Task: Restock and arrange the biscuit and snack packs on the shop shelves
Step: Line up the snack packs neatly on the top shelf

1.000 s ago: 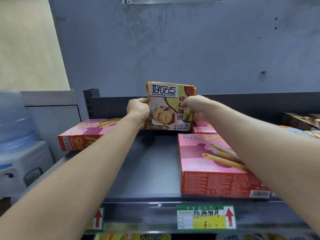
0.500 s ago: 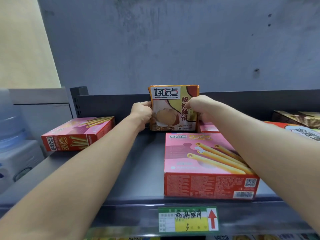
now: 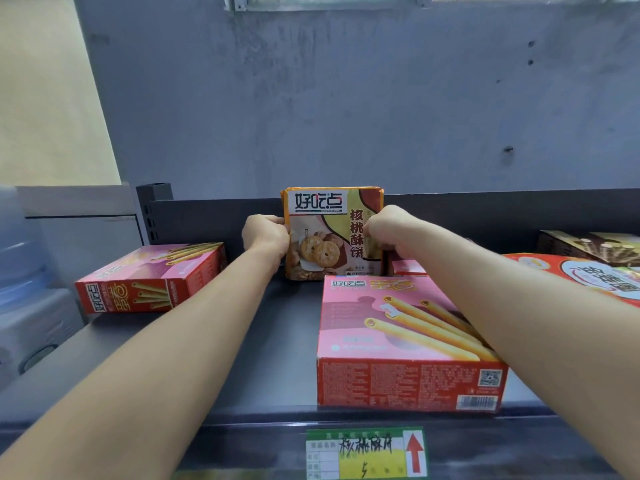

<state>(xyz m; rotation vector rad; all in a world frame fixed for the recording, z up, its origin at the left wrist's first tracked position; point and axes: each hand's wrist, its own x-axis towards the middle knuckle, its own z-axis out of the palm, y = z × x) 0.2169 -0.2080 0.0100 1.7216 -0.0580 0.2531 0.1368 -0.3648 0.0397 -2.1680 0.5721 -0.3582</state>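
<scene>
Left grip [image 3: 266, 237]: fingers curled round the left edge of the biscuit pack [image 3: 332, 233], holding it.
Right grip [image 3: 388, 233]: closed on the pack's right edge, knuckles toward the camera.
Biscuit pack: upright between the two hands at the back of the shelf [image 3: 277, 341], its printed face forward, just in front of the back rail [image 3: 485, 213].
Neighbours: a big pink box [image 3: 405, 341] lies flat at the shelf front, to the right of the gap. A second pink box [image 3: 152, 275] lies flat and turned askew at the left end.
Done so far: this one pack looks close to placed, in the lane above the price label [image 3: 367, 452].
Left to do: probably most of the job. The lane in front of the pack is bare, the left box sits crooked, and the red pack [image 3: 581, 275] and dark box [image 3: 588, 247] on the right look loosely laid.
Hard to tell: whether the pack's bottom edge rests on the shelf or hangs just above it, and whether its back touches the rail.
Hidden: the fingertips of both hands, behind the pack. A small pink box [image 3: 405, 268] is mostly covered by the right wrist.
Cut off: the lower shelves and the right end of this one run out of view.
</scene>
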